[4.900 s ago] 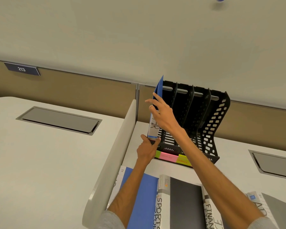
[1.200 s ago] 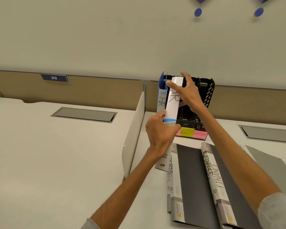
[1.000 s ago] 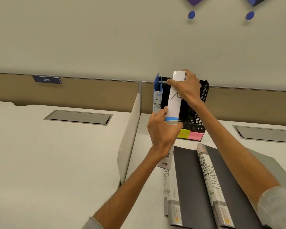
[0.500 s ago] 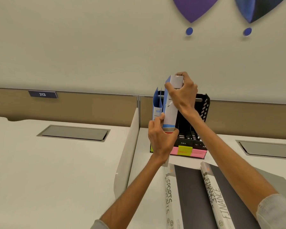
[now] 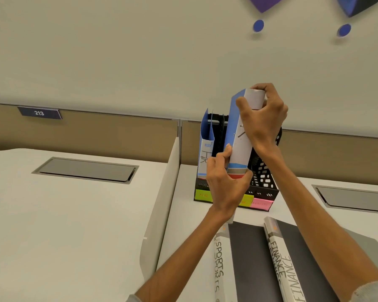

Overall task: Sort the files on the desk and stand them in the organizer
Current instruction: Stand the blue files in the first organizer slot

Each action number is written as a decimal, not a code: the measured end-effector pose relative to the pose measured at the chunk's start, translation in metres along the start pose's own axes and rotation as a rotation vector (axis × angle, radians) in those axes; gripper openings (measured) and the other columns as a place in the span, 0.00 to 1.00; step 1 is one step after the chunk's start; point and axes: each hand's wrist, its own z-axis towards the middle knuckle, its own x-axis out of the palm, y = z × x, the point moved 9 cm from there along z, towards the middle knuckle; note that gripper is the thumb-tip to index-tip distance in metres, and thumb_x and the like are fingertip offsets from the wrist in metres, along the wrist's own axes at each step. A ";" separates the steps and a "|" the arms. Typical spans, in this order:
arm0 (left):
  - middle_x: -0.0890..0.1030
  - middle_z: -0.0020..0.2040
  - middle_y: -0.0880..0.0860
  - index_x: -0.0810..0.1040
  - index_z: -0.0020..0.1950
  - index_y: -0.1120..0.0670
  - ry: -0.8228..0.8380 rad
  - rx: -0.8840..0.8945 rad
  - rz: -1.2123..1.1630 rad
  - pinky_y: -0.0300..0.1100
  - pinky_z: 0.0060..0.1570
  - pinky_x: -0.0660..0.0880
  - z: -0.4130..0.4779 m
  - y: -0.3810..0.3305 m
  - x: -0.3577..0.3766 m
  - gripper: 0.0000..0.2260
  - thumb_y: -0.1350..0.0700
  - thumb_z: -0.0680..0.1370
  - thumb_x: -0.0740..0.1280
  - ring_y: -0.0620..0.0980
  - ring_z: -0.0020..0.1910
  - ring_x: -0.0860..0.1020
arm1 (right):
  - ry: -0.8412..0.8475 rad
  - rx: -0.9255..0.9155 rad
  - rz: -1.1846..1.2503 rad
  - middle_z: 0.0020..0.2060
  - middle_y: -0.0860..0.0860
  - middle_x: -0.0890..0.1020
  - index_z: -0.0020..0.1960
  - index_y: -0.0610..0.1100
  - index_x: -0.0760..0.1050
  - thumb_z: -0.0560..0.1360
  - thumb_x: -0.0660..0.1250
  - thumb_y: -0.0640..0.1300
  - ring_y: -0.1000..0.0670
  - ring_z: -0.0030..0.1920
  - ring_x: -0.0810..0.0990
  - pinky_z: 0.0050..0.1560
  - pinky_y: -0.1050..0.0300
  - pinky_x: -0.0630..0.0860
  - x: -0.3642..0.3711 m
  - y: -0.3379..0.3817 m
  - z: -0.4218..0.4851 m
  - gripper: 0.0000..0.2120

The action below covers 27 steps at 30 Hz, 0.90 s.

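- Below the grip, the white desk (image 5: 179, 236) carries two grey files lying flat: the SPORTS file (image 5: 244, 264) nearer the left forearm, the FINANCE file (image 5: 292, 258) under the right forearm.
- Behind both hands stands the black mesh organizer (image 5: 264, 182), with green, yellow and pink labels (image 5: 202, 195) along its front edge.
- Held between the hands, the blue-and-white file (image 5: 238, 147) is upright, leaning slightly, in front of the organizer; whether its foot is in a slot is hidden.
- Just left of the grip, the blue HR file (image 5: 205, 149) stands in the organizer's leftmost slot.
- Right hand (image 5: 264, 118): closed over the held file's top end.
- Left hand (image 5: 226, 186): clamped around its bottom end.
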 end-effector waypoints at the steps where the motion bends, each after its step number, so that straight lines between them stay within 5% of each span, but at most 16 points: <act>1: 0.74 0.55 0.51 0.72 0.66 0.58 -0.005 0.005 -0.003 0.25 0.53 0.73 0.002 0.001 0.000 0.31 0.56 0.66 0.79 0.41 0.53 0.73 | -0.017 0.002 0.014 0.35 0.55 0.77 0.49 0.43 0.76 0.68 0.71 0.51 0.63 0.29 0.74 0.29 0.75 0.65 -0.001 -0.001 0.001 0.15; 4: 0.73 0.57 0.52 0.71 0.68 0.56 -0.028 0.032 -0.014 0.24 0.53 0.72 0.010 0.006 0.000 0.32 0.56 0.67 0.78 0.38 0.55 0.72 | -0.053 -0.013 0.069 0.35 0.54 0.77 0.48 0.43 0.75 0.69 0.71 0.52 0.58 0.29 0.76 0.30 0.75 0.65 0.001 0.001 0.005 0.15; 7: 0.73 0.61 0.52 0.69 0.69 0.55 0.018 0.015 -0.009 0.26 0.54 0.73 0.017 0.023 0.002 0.31 0.55 0.69 0.77 0.44 0.60 0.73 | -0.018 0.002 0.098 0.36 0.54 0.77 0.49 0.41 0.74 0.70 0.71 0.52 0.63 0.29 0.76 0.28 0.75 0.66 0.016 -0.003 -0.001 0.16; 13: 0.74 0.64 0.49 0.64 0.68 0.48 0.306 -0.302 0.230 0.50 0.62 0.75 -0.014 0.116 0.010 0.33 0.43 0.69 0.75 0.48 0.61 0.73 | 0.280 0.149 0.060 0.48 0.52 0.82 0.56 0.43 0.78 0.71 0.71 0.48 0.58 0.39 0.79 0.36 0.69 0.74 0.062 -0.038 -0.027 0.16; 19: 0.76 0.63 0.47 0.65 0.68 0.44 0.309 -0.403 0.338 0.49 0.64 0.69 -0.036 0.166 0.007 0.30 0.36 0.71 0.70 0.48 0.61 0.73 | 0.678 0.237 -0.195 0.65 0.48 0.78 0.72 0.51 0.71 0.72 0.67 0.50 0.46 0.48 0.81 0.42 0.58 0.78 0.106 -0.055 -0.004 0.27; 27: 0.75 0.67 0.52 0.58 0.73 0.53 0.353 -0.499 0.461 0.58 0.65 0.67 -0.009 0.213 0.007 0.40 0.36 0.70 0.71 0.55 0.64 0.74 | 0.801 0.251 -0.178 0.68 0.50 0.76 0.70 0.56 0.71 0.75 0.62 0.47 0.49 0.48 0.81 0.48 0.55 0.78 0.143 -0.078 0.008 0.24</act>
